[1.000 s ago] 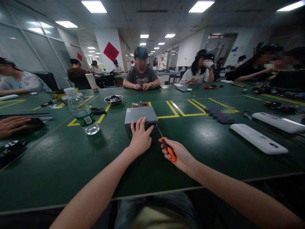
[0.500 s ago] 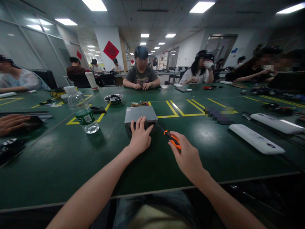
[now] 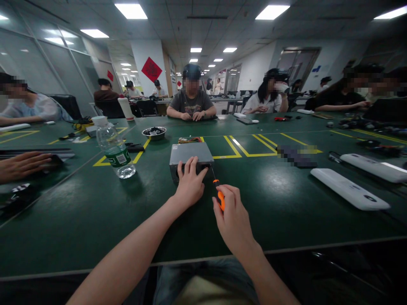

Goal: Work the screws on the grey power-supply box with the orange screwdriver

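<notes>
A: Head view: the left hand point(image 3: 190, 183) lies flat, fingers spread, over the near edge of the grey metal box point(image 3: 190, 156) on the green tabletop point(image 3: 79, 212). Why there?

B: Pressing down that way would keep the box from sliding. The right hand point(image 3: 232, 218) is closed around the orange-handled screwdriver point(image 3: 219, 198), whose thin shaft angles toward the box's near right corner.

A: Does the tip touch the box?

B: I cannot tell; the tip is too fine to make out.

A: Anything close by?

B: A water bottle point(image 3: 115, 147) stands upright to the left, a metal bowl point(image 3: 154, 133) sits behind the box, and another person's hand point(image 3: 22, 164) rests at the left edge.
</notes>
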Available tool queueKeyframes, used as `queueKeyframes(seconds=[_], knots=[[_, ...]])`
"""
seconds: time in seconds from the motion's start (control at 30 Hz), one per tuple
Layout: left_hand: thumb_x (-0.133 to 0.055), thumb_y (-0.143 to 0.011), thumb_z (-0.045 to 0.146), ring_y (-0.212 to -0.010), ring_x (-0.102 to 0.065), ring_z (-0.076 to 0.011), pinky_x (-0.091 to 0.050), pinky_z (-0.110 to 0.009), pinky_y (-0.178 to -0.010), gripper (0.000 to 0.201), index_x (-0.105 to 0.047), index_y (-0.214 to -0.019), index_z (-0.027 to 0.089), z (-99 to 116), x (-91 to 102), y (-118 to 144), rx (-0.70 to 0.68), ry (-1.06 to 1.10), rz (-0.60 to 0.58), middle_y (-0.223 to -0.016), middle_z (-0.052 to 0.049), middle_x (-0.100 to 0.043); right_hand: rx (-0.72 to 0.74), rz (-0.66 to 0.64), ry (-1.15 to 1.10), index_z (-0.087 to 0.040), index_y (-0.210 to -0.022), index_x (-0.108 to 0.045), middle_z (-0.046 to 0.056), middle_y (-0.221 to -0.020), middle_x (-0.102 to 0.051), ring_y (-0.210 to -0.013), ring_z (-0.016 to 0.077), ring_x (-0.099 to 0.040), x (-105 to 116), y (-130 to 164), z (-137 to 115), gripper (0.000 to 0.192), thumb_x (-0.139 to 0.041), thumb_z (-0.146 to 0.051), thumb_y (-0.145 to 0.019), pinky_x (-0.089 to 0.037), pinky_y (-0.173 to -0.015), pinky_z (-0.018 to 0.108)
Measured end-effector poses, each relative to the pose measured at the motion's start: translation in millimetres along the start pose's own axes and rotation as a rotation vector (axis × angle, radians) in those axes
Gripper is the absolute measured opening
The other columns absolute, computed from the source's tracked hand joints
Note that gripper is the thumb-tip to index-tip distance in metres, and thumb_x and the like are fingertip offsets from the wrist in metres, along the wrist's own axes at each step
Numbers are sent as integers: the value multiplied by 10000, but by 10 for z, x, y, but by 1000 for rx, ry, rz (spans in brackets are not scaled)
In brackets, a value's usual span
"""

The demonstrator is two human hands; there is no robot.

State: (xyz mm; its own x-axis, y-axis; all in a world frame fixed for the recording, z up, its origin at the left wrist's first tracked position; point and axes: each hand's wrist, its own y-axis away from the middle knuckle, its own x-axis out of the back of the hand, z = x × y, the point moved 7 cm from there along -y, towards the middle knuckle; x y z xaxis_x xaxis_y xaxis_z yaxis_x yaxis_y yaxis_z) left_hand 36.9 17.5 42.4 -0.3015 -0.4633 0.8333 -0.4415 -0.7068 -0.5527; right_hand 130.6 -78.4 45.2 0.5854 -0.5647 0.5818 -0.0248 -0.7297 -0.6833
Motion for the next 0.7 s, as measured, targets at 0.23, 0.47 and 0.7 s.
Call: queueKeyframes(seconds=[0.23,0.47,0.7], knots=[[-506,-716,131,-1305,-230,-308,-90,-555,-1054,481,-539,-1183,237,2,-1,2,-3,-16,-3,-1395,-128,-302,-183,-8,-85,-219,-1015,-514,100,-1102,-481,-934,199,-569,89,50,247,209,-346,-271,-902,-515,-757,356],[-520,-707,123,-1309,-216,-316,-91,-554,-1056,487,-539,-1181,235,12,9,5,0,-18,-2,-1400,-122,-308,-74,-8,-145,-208,-1149,-413,128,-1147,-431,-1069,226,-503,27,70,152,276,-343,-196,-882,-501,-813,394],[-496,-736,140,-1310,-218,-314,-94,-557,-1056,462,-533,-1185,239,10,8,7,-6,-21,-6,-1397,-119,-310,-299,-37,-129,-213,-1082,-450,97,-1023,-516,-893,223,-592,68,90,346,245,-327,-328,-903,-493,-676,347]])
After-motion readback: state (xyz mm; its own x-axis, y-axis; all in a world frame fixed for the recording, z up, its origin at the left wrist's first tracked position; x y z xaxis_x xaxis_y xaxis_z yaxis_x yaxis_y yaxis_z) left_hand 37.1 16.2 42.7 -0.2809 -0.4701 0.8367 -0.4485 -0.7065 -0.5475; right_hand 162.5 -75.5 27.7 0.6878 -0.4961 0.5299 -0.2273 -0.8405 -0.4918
